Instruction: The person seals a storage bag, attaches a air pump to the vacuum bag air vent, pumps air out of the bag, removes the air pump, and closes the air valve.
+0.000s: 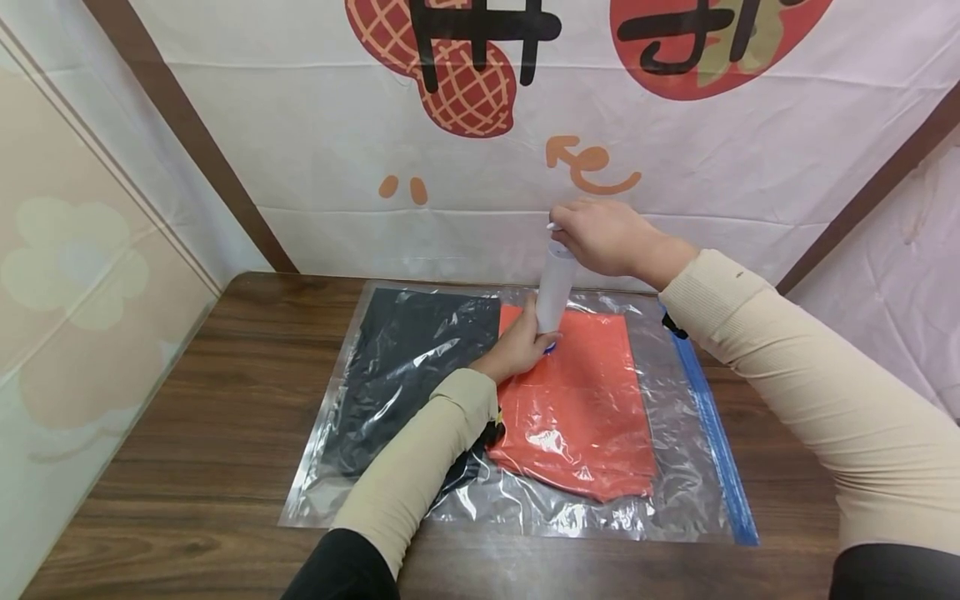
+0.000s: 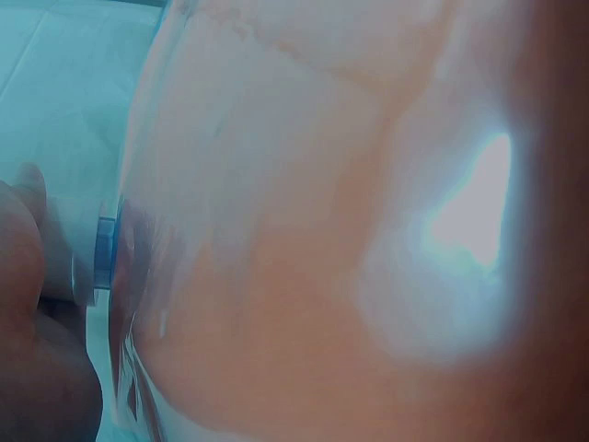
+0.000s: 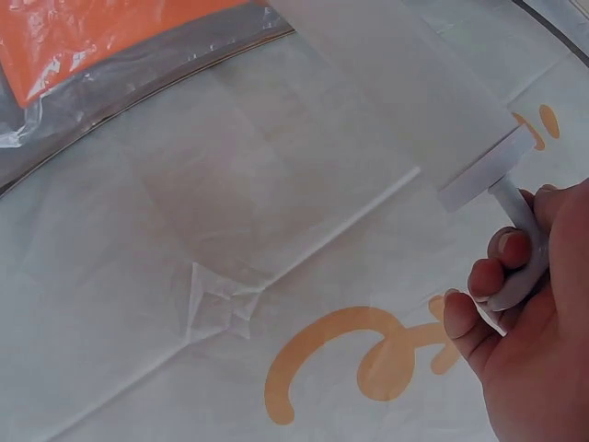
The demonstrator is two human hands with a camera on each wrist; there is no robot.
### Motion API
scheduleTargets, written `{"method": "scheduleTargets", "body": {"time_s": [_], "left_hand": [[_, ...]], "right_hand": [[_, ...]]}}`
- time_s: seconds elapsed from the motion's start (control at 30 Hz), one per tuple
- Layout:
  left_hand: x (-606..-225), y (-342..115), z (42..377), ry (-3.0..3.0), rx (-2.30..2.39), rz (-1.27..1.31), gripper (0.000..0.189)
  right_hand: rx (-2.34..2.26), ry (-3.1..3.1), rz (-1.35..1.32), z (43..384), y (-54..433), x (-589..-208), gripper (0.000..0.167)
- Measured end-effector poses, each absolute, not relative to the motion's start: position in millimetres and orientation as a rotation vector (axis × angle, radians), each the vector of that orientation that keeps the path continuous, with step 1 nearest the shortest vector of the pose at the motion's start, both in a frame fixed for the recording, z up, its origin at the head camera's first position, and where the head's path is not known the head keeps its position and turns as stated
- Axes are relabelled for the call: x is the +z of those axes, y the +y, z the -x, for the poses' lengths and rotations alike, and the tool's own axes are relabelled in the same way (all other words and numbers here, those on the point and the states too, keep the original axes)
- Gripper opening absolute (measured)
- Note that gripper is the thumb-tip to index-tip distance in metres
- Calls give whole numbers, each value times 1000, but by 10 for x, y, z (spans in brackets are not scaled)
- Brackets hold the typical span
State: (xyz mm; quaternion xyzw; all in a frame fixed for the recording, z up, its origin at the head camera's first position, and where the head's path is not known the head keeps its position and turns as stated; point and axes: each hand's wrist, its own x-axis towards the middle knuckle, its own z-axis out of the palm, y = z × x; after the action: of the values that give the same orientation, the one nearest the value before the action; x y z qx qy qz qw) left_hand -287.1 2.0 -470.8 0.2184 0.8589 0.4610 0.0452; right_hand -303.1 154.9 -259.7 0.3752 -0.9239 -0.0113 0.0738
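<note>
A white hand pump stands slightly tilted over a clear vacuum storage bag. My left hand grips the pump's lower end, just above a blue valve on the bag. Up at the top, my right hand has its fingers curled round the pump handle; a short bit of rod shows below it in the right wrist view. Inside the bag lie a folded orange-red cloth under the pump and a folded black cloth to its left.
The bag lies flat on a dark wooden table. A blue zip strip runs along its right edge. Behind the table hangs a white printed fabric wall, close to my right hand. Another printed panel borders the left side.
</note>
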Motion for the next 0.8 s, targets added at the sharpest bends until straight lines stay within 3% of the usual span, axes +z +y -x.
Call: {"method": "scheduleTargets", "body": {"time_s": [0.3,0.8], "left_hand": [[-4732,14,2865,2627,1415,-678,73],[-4725,29,2858,2621,1414,-656,72]], "right_hand": [[-59,-2780,-1140,3043,1534,-2469,12],[93,-2592,-905,2968,1624,-1422,24]]}}
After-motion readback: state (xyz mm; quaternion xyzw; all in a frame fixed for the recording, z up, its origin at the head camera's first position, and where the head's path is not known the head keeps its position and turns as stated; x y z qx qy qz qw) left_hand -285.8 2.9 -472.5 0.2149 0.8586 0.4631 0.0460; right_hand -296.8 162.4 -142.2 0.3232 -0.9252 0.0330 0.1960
